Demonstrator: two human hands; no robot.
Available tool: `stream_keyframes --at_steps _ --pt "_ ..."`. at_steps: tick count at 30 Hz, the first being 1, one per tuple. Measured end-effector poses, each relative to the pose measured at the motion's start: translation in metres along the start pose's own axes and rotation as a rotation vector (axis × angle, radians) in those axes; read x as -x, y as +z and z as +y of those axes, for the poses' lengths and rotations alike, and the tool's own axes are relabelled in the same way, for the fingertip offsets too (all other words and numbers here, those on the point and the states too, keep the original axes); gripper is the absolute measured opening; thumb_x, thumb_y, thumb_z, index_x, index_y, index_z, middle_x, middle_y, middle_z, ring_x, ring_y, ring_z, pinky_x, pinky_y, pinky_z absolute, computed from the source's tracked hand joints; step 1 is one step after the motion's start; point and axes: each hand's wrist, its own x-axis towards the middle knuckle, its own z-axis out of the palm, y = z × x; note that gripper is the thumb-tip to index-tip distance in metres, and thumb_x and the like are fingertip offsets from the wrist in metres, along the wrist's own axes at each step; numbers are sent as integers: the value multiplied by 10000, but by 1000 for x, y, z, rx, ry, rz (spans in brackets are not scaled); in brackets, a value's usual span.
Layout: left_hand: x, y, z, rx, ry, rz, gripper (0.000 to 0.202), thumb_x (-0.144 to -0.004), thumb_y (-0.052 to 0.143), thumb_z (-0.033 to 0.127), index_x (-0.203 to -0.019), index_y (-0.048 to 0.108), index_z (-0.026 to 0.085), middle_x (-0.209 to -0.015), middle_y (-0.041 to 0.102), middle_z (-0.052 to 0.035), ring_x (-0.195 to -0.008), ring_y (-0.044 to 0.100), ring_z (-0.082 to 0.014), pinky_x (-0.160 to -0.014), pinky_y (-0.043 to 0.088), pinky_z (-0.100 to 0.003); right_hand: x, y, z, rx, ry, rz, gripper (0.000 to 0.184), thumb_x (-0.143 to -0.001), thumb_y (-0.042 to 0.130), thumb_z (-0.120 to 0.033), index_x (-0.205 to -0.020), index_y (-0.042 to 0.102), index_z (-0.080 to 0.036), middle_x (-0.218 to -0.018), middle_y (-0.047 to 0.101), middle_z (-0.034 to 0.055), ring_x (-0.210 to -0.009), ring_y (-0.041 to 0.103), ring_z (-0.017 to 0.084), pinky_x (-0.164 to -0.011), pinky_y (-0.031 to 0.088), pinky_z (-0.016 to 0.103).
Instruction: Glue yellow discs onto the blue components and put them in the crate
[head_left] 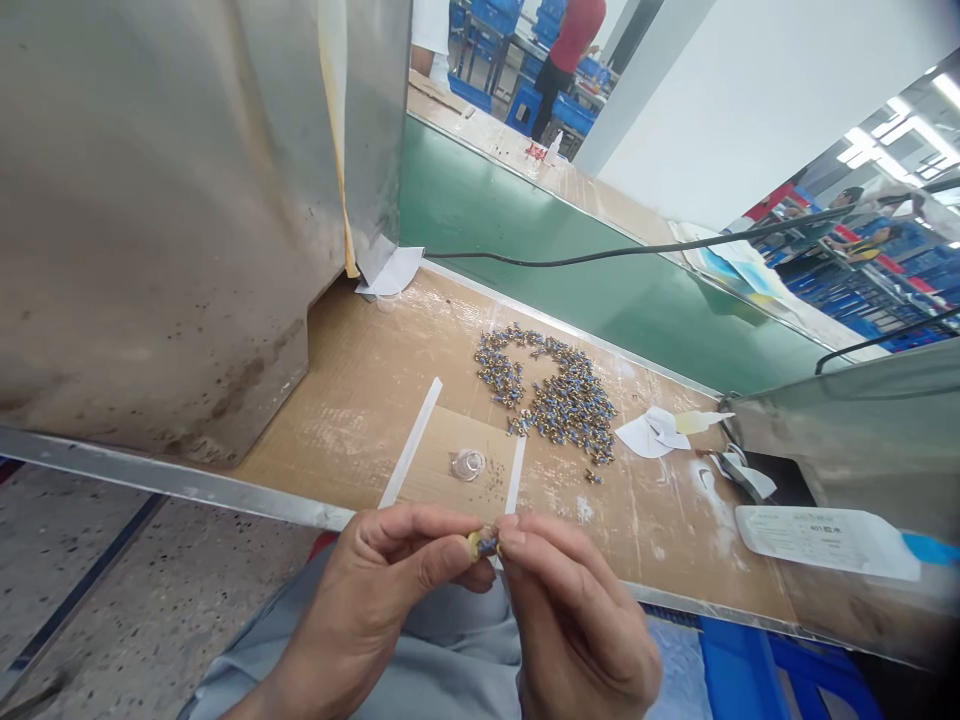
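Part point(486, 545) — single, small, blue and yellowish, partly hidden — is pinched between left hand point(382, 575) and right hand point(581, 605), both grips narrow, at the surface's point(360, 400) near edge. Beyond, one dish point(469, 464) is flanked by two strips point(411, 445); one pile point(574, 400) is seen.

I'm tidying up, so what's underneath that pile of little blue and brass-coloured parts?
Brown, cardboard-like surface shows in the gap and around the edges of the pile. What's directly beneath its dense areas is covered.

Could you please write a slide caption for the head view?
Left hand and right hand pinch a small part near clustered blue and gold pieces on cardboard.
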Motion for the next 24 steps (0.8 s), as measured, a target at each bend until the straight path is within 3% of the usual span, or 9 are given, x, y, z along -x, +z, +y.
stream_keyframes --at_steps 14,24 --pt "2 2 -2 -50 -4 73 287 -803 1102 484 -899 990 238 -771 897 -66 -742 834 -185 -785 674 -223 10 -7 3 49 -101 -68 462 -1027 730 69 -1383 834 -207 -1241 865 89 -1078 870 209 -939 753 321" --pt "-1 16 -3 59 -56 162 344 -715 1157 478 -884 982 235 -806 921 -70 -719 843 -171 -761 695 -208 26 2 12 93 -41 56 451 -1049 783 -22 -1388 846 -312 -1205 887 59 -1043 891 238 -880 774 369"
